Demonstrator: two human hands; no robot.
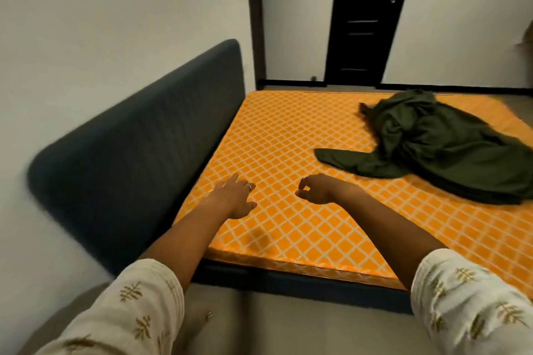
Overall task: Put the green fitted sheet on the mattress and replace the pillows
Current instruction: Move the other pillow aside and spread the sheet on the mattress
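I see both hands empty, left (235,196) flat, right (313,190) loosely curled; sheet (441,141) lies crumpled on mattress (282,135). Next, I think, reach it.

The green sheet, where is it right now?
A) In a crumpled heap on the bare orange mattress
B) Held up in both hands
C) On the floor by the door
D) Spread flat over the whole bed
A: the green sheet lies bunched up on the far right part of the bare orange mattress, while the left hand and right hand hover over the mattress nearer the camera, holding nothing.
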